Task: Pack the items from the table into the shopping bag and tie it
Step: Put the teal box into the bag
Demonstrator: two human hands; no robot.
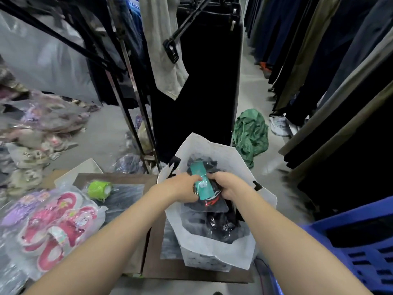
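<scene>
- One white bag (214, 250) stands open on one brown table (191, 273).
- One dark packet (214, 206) sits in the bag's mouth.
- Two hands, left hand (185, 188) and right hand (227, 186), both grip it.
- One green roll (98, 189) lies nearby.

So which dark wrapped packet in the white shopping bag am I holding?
The dark plastic-wrapped packet with the teal card, gripped by left hand and right hand; other packets lie loose beneath it.
</scene>
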